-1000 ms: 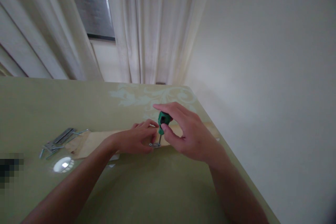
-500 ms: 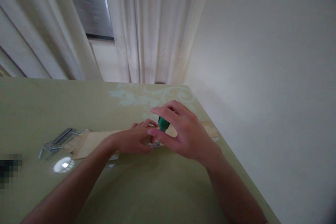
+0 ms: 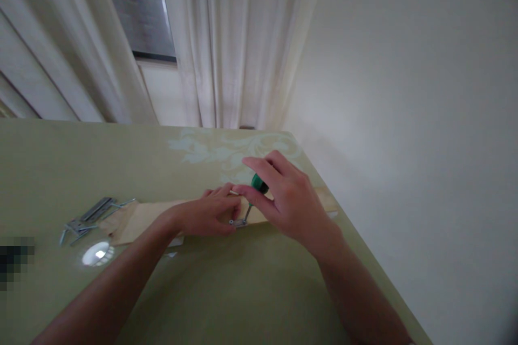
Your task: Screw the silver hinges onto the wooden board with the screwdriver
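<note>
A pale wooden board [image 3: 144,216] lies across the table, tapering at its left end. My left hand [image 3: 208,213] straddles the board's middle, thumb at the near edge and fingers over the far side, gripping it. Beside that thumb, a small metal plate [image 3: 238,223] sits at the board's near edge. My right hand [image 3: 293,202] is closed around a screwdriver [image 3: 259,184] with a green handle. Its shaft slants down to the left, and the tip meets the right end of the metal plate. Whether a screw is under the tip is too small to tell.
Several metal brackets and long bolts [image 3: 97,210] are piled at the board's left end. The glossy green table [image 3: 243,291] has its right edge beside my right forearm, near the wall. Curtains [image 3: 230,38] hang behind the far edge. A blurred dark object [image 3: 12,259] is at far left.
The screwdriver has gone from nearly upright to leaning right, so its shaft now shows. My right hand has shifted slightly right with it. My left hand stays on the board.
</note>
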Demonstrator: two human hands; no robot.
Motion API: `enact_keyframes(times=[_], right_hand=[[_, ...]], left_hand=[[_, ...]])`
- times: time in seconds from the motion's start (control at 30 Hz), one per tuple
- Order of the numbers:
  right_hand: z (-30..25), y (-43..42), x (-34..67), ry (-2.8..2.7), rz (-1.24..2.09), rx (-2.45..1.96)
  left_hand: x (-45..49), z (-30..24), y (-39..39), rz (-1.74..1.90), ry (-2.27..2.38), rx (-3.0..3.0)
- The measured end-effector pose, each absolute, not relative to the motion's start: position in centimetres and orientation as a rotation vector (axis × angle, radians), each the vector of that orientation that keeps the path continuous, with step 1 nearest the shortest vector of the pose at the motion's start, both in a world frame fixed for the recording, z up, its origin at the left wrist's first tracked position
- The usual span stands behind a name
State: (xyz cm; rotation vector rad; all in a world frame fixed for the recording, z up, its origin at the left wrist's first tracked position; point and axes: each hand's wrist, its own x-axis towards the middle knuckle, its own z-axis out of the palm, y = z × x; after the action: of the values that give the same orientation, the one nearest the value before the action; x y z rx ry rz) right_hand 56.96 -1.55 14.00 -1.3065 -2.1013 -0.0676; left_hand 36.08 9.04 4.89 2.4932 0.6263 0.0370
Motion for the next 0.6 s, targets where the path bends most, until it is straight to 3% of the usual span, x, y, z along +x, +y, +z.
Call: enact_keyframes(times=[0.33,0.6], right_hand=[[14.22,-1.8,56.99,-2.123,0.162,-1.096],[14.3,-1.65,57.05,-2.115,0.035,-1.202]], left_hand=[[35.92,5.27,8.73,0.051,0.618,2.449],[36.06,4.97,8.96,0.042,0.593,2.456]])
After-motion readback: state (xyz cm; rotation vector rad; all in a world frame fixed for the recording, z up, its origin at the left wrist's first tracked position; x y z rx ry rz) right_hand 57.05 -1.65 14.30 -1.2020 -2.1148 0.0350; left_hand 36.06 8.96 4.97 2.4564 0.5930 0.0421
